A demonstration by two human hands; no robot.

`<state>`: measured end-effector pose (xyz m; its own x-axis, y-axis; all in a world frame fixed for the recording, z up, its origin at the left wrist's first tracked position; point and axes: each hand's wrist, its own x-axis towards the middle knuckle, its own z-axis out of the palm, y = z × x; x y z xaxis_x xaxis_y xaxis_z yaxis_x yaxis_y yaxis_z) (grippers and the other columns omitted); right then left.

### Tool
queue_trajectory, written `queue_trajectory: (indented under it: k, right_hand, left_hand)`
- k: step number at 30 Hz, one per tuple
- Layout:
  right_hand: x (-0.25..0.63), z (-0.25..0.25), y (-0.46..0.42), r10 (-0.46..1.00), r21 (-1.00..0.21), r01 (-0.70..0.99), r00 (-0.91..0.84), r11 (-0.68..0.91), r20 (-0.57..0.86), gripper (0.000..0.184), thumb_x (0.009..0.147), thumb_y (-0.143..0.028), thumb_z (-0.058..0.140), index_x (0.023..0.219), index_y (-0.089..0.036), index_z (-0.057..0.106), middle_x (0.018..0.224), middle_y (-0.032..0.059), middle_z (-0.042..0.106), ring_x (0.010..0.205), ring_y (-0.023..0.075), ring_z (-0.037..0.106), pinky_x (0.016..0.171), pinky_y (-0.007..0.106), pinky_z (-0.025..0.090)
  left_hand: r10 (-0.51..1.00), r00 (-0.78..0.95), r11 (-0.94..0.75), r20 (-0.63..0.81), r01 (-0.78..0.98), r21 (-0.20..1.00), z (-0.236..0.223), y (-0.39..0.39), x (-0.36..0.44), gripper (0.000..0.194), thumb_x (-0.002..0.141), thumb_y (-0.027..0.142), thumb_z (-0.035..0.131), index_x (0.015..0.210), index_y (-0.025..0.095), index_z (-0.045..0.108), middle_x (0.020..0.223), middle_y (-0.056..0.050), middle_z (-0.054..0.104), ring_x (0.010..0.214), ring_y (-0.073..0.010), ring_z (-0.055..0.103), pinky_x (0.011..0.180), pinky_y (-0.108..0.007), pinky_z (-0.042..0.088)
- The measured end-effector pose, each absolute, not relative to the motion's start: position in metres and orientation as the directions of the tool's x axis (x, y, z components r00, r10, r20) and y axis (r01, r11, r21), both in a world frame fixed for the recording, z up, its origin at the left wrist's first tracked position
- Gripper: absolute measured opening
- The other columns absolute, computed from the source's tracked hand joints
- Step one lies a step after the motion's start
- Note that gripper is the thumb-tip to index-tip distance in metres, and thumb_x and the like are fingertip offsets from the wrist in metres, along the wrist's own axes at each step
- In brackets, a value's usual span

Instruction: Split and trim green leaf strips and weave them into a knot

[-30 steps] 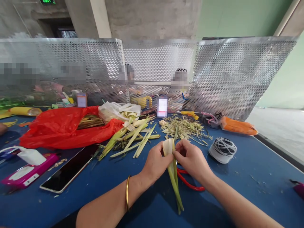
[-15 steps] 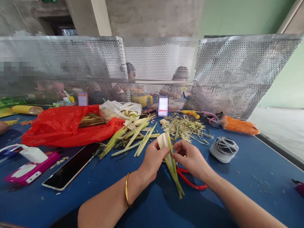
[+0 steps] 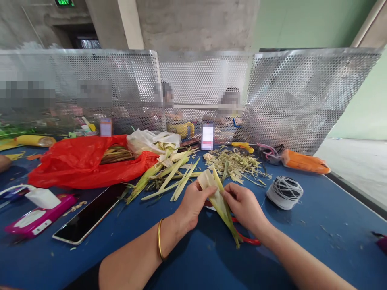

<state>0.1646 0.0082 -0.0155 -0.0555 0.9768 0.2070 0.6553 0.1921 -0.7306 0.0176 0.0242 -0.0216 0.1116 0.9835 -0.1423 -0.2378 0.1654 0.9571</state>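
My left hand (image 3: pixel 195 203) pinches a pale green plant husk (image 3: pixel 220 203) between thumb and fingers. The husk's broad whitish end points away from me, and its narrow green end hangs toward me. My right hand (image 3: pixel 243 201) is closed on the husk's right edge, where a yellow-green strip stands up. Under the husk and my right hand lie red-handled scissors (image 3: pixel 249 240), mostly hidden. Beyond my hands is a heap of thin plant shreds (image 3: pixel 242 163). Several cut husk strips (image 3: pixel 172 177) lie to the left of it.
A red plastic bag (image 3: pixel 78 169) holds dried stalks, with a white plastic bag (image 3: pixel 142 139) behind it. Left are a phone (image 3: pixel 90 217) and a magenta power strip (image 3: pixel 39 217). Grey yarn (image 3: pixel 284 192) stands right, an orange packet (image 3: pixel 305 162) behind it. A perforated metal screen (image 3: pixel 205 76) crosses the back.
My right hand has closed on the husk's edge, its fingers now tighter together. The husk has spread wider, and its lower end has shifted slightly right. The small dark green tip beside it no longer stands up.
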Motion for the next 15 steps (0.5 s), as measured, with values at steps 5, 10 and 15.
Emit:
queue_trajectory:
  k: [5,10,15]
  right_hand:
    - [0.164,-0.028,0.014,0.993,-0.929,0.356,-0.083,0.104,0.079,0.030,0.080,-0.044,0.052,0.063,-0.020,0.049,0.052,-0.0059,0.039,0.048,0.0097,0.033,0.045,0.022,0.026]
    - [0.163,-0.033,0.013,0.982,-0.958,0.281,-0.191,0.064,0.010,0.033,0.079,-0.046,0.057,0.061,-0.020,0.047,0.050,-0.0075,0.037,0.046,0.0082,0.031,0.045,0.022,0.024]
    - [0.164,-0.022,0.012,0.987,-0.904,0.396,-0.075,0.162,0.144,0.034,0.079,-0.051,0.060,0.069,-0.020,0.052,0.058,-0.0041,0.049,0.054,0.0116,0.043,0.051,0.024,0.033]
  left_hand:
    - [0.972,0.163,0.212,-0.168,-0.315,0.925,-0.021,0.025,0.016,0.027,0.063,0.026,0.071,0.087,0.015,0.066,0.077,-0.003,0.067,0.064,-0.0154,0.060,0.058,-0.027,0.050]
    - [0.977,0.068,0.213,-0.201,-0.293,0.932,-0.021,0.027,0.017,0.023,0.059,0.028,0.073,0.076,0.014,0.067,0.064,0.000,0.062,0.056,-0.0125,0.056,0.055,-0.024,0.045]
    - [0.994,0.059,0.096,-0.087,-0.172,0.980,-0.022,0.024,0.018,0.022,0.061,0.032,0.074,0.071,0.014,0.065,0.064,0.001,0.060,0.059,-0.0128,0.053,0.056,-0.023,0.042]
